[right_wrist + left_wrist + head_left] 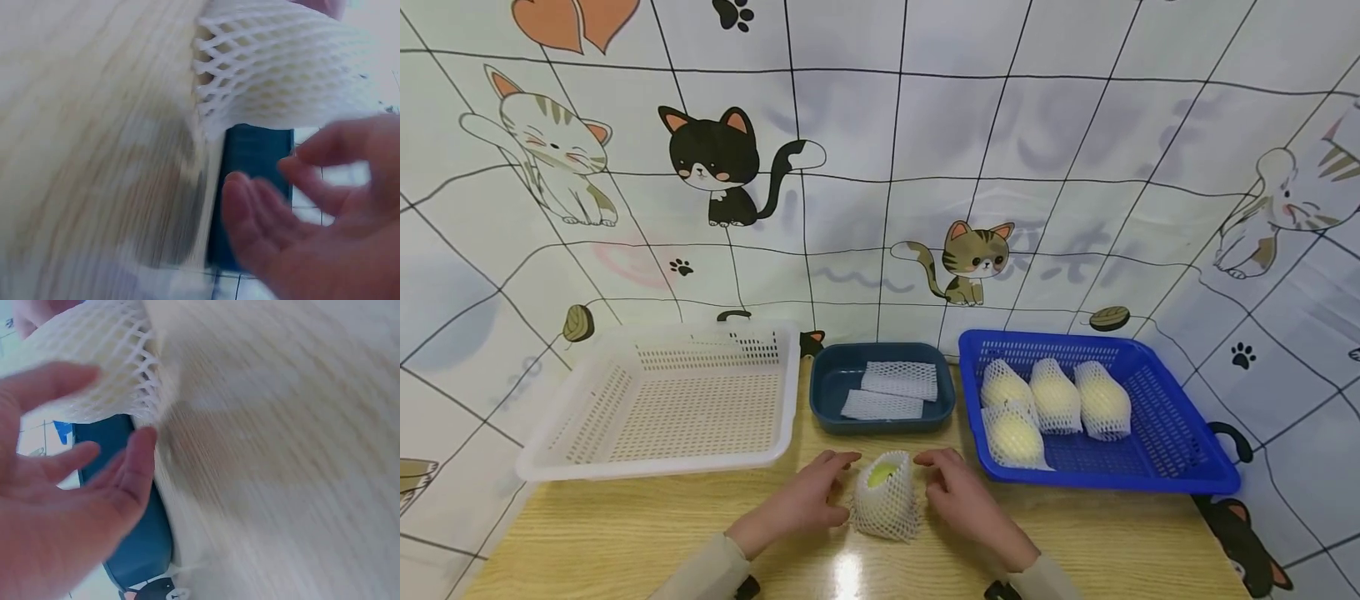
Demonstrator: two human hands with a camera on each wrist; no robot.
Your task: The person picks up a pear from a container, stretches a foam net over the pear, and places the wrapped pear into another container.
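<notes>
A yellow-green fruit (882,475) in a white foam net sleeve (887,512) stands on the wooden table, its top showing through the sleeve's opening. On its left side is my left hand (801,500), fingers loosely bent, with a small gap to the net. My right hand (966,504) is on the other side, also loosely bent and slightly apart from it. In the left wrist view the thumb and fingers of the left hand (75,475) hold nothing. The right wrist view shows the right hand (319,206) beside the net sleeve (281,69), likewise holding nothing.
Behind the fruit, a dark teal tray (883,425) holds flat white foam nets (898,379). At the right, a blue basket (1120,479) contains several net-wrapped fruits (1056,396). A white basket (700,408) stands at the left. A cat-patterned sheet (850,208) hangs behind them.
</notes>
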